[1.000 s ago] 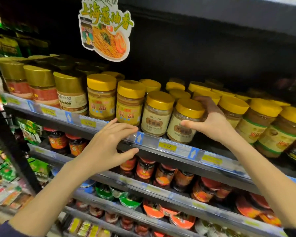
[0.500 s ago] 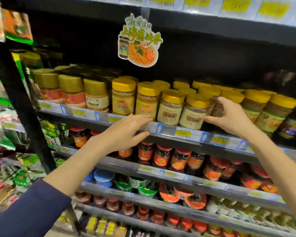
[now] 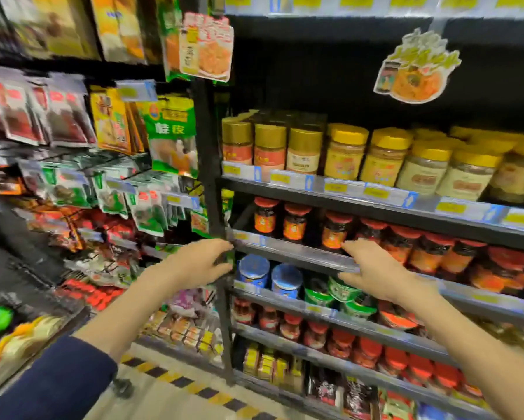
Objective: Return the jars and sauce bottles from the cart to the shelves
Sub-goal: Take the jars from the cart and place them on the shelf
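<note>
Head view: left hand (image 3: 194, 265) and right hand (image 3: 373, 274) both hover empty, fingers loose, before full shelves (image 3: 315, 189); cart out of frame, so what remains cannot be judged.

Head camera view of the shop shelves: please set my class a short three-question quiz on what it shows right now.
1. True or false: the right hand holds a jar.
2. The upper jars, one shelf above the red-lidded jars, have lids coloured: A) yellow or gold, B) blue, C) green.
3. Fill the gap: the ____ hand shows in front of the black upright post.

Key
1. False. It holds nothing.
2. A.
3. The left hand.
</note>
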The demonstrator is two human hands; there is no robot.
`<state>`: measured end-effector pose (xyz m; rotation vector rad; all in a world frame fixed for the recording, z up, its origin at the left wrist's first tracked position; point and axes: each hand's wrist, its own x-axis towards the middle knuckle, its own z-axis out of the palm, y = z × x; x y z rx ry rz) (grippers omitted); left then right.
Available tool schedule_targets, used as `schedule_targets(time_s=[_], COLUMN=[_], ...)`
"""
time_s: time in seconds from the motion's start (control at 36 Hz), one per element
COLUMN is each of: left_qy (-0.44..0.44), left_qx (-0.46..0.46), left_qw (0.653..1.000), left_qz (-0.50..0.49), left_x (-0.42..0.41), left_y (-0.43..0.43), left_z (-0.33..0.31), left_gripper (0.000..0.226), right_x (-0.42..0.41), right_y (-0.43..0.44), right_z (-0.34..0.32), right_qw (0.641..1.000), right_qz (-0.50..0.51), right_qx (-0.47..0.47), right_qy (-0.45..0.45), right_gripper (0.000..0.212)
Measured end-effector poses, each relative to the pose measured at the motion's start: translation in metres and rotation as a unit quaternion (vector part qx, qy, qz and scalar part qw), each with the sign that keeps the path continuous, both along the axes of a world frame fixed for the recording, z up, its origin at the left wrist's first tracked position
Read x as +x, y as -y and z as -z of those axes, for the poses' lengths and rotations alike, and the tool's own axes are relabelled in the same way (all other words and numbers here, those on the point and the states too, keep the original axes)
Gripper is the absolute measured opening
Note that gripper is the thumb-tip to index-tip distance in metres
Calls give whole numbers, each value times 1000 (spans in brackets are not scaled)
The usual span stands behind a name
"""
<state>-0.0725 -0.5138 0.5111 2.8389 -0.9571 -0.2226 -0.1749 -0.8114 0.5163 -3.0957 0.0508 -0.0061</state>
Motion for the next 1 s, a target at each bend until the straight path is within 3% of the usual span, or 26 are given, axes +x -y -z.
schedule_targets(time_s=[0.14, 0.33, 0.47, 0.75, 1.0], left_qy=[-24, -16, -33, -58, -87], left_qx=[4, 25, 38, 38, -11], left_qw=[993, 965, 931, 861, 804], left_qz=[-113, -261, -361, -504, -588], left_x=[-15, -54, -68, -49, 8], left_y=[-106, -228, -293, -393, -441], left_z=[17, 29, 36, 56, 103], left_gripper=[55, 71, 54, 51, 48], right_x=[48, 111, 151, 245, 335], right_y=[-88, -220, -304, -453, -550], right_z=[13, 24, 29, 41, 72], right_qw=[994, 965, 936, 873, 820], right_qz=[-99, -250, -339, -473, -549], right_qx=[-7, -3, -11, -1, -6], right_qy=[-41, -80, -91, -119, -163], right_gripper=[37, 57, 66, 60, 71])
